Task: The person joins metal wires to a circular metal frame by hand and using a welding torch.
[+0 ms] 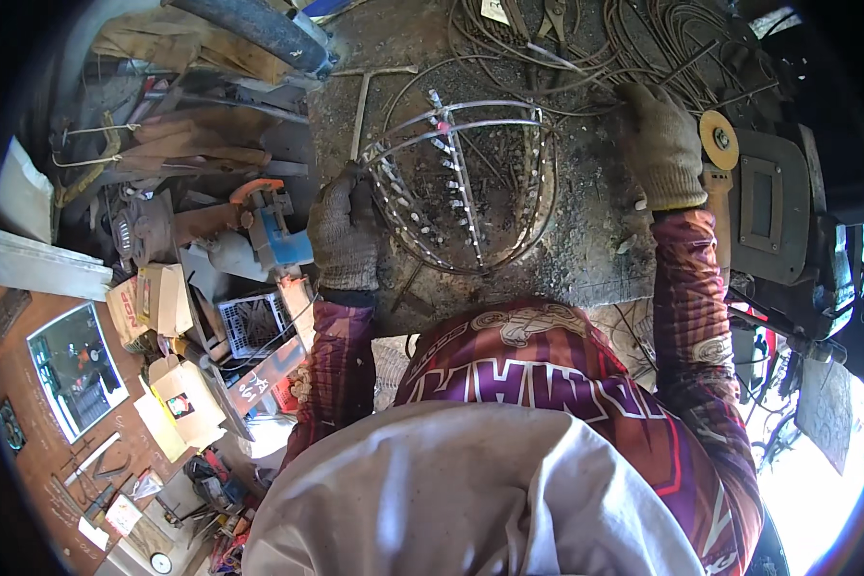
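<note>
A rounded metal wire frame (466, 197), with curved bars and rows of short pale metal pegs, lies in the middle of the dark, gritty workbench (590, 245). At its left rim my left hand (344, 235), in a grey-brown knit glove, is closed on the frame's edge; part of its fingers is hidden. A T-shaped metal rod (363, 110) lies just beyond that hand. My right hand (664, 149), gloved the same way, rests at the bench's right side, apart from the frame and beside loose thin rods. Its fingers are mostly hidden beneath the glove's back.
Coiled wire (634, 48) and pliers (554, 17) lie along the bench's far side. An angle grinder with a yellow disc (719, 139) and a dark welding mask (768, 206) are to the right. At left are a blue tool (280, 235), open cardboard boxes (184, 403) and a white crate (252, 324).
</note>
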A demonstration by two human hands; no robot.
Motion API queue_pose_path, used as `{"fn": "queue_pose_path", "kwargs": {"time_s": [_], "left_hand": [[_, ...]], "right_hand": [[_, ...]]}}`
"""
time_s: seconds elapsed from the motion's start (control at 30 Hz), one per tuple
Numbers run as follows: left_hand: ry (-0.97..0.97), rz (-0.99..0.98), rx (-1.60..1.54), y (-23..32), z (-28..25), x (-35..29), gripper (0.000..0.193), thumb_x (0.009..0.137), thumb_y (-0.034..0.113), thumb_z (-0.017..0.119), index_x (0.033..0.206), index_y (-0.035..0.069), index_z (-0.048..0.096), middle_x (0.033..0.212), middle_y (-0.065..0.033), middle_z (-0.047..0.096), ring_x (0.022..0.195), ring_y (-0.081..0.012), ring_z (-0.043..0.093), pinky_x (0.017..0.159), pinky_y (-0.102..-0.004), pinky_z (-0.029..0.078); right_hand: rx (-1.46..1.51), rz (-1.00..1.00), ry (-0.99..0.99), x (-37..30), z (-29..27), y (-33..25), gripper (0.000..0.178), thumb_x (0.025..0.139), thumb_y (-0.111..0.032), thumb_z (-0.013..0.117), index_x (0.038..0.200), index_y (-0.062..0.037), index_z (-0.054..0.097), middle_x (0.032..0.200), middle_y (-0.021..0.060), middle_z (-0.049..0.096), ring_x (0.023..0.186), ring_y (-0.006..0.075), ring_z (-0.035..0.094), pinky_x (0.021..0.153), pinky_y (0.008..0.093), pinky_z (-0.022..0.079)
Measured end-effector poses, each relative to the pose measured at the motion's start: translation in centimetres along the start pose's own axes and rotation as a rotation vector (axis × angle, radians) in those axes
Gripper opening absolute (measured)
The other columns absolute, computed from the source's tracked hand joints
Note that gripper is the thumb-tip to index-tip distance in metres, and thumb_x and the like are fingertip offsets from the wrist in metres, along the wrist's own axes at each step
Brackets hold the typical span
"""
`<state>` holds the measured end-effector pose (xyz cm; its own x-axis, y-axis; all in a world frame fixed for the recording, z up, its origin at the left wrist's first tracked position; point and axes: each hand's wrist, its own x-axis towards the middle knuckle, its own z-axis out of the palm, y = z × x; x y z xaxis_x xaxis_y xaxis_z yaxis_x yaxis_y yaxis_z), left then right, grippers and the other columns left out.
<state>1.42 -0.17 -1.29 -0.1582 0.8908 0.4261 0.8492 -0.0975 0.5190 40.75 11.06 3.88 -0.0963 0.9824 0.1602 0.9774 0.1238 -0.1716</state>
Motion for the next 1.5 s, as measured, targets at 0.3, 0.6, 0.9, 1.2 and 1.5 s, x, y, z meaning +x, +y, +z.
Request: {"fn": "queue_pose_path", "kwargs": {"time_s": [0.3,0.6,0.9,1.2,1.5], "left_hand": [[-0.011,0.028,-0.042,0.3,-0.3,0.6,0.025,0.098,0.016,0.068,0.120,0.005,0.073,0.106,-0.0214,0.075,0.098,-0.0392,0.073,0.084,-0.0440,0.057],[0.156,0.038,-0.014,2.9,-3.9,0.1,0.038,0.095,0.011,0.071,0.130,-0.002,0.065,0.100,-0.0182,0.071,0.092,-0.0269,0.070,0.085,-0.0395,0.056],[-0.415,0.101,-0.568,16.1,-7.4,-1.3,0.045,0.101,0.012,0.065,0.143,0.000,0.057,0.098,-0.0069,0.070,0.087,-0.0133,0.066,0.080,-0.0302,0.055],[-0.575,-0.121,-0.670,15.1,-8.3,-2.3,0.046,0.101,0.010,0.062,0.147,0.004,0.056,0.092,-0.0157,0.074,0.080,-0.0228,0.075,0.071,-0.0372,0.057],[-0.686,-0.154,-0.424,15.4,-12.4,-1.1,0.048,0.103,0.006,0.058,0.150,0.002,0.054,0.097,-0.0104,0.075,0.078,-0.0125,0.068,0.073,-0.0297,0.056]], "right_hand": [[0.175,-0.026,0.213,0.6,-0.8,0.4,0.029,0.100,-0.022,0.060,0.126,-0.0155,0.069,0.116,0.0151,0.072,0.110,0.0402,0.067,0.095,0.0505,0.054],[0.870,0.397,0.009,-1.0,-5.5,-0.7,0.031,0.103,-0.021,0.063,0.128,-0.0045,0.069,0.105,0.0113,0.073,0.087,0.0172,0.071,0.082,0.0347,0.058],[1.761,0.381,-0.217,-8.8,-7.2,-12.8,0.023,0.108,-0.012,0.055,0.123,0.0035,0.062,0.100,0.0094,0.068,0.087,0.0136,0.065,0.081,0.0270,0.053],[1.489,0.265,-0.399,-10.8,-6.5,-12.9,0.033,0.107,-0.020,0.061,0.131,0.0017,0.065,0.103,0.0077,0.072,0.090,0.0142,0.068,0.082,0.0287,0.056],[0.694,0.181,-0.094,-7.6,0.0,-2.6,0.035,0.096,-0.029,0.067,0.124,-0.0102,0.073,0.119,0.0195,0.073,0.109,0.0358,0.071,0.096,0.0434,0.055]]}}
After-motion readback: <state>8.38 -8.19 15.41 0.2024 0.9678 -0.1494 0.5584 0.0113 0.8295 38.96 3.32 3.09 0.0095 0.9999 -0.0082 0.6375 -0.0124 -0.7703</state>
